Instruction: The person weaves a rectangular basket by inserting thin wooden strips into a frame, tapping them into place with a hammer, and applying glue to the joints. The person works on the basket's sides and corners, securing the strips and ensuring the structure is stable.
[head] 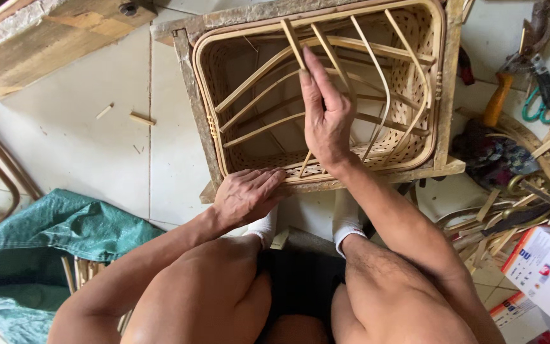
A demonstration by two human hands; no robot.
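A rectangular rattan basket (326, 95) with rounded corners sits on a rough wooden stand (189, 76) just ahead of both hands. Its rim is a thick, pale cane hoop, bound in spots with darker wrapping, and its walls and floor are an open lattice weave that lets the floor tiles show through. Loose flat strips arc and cross inside it, some rising from the near wall and bending toward the far side (none of them looks tied down at the upper end).

The right hand (327, 114) reaches into the basket, fingers nearly straight and close together, pinching one upright cane strip (294, 41) between thumb and forefinger near its top end. The left hand (247, 194) lies flat, palm down, fingers together, pressing on the basket's near rim and the stand's edge, holding nothing.

To the left of the left hand lies a crumpled green tarp (46, 242), and beyond it short cane offcuts (141, 118) rest on the white tiles. Right of the right hand are scattered cane scraps, green-handled scissors (545, 95) and an orange-handled tool (496, 99), well apart from the basket.
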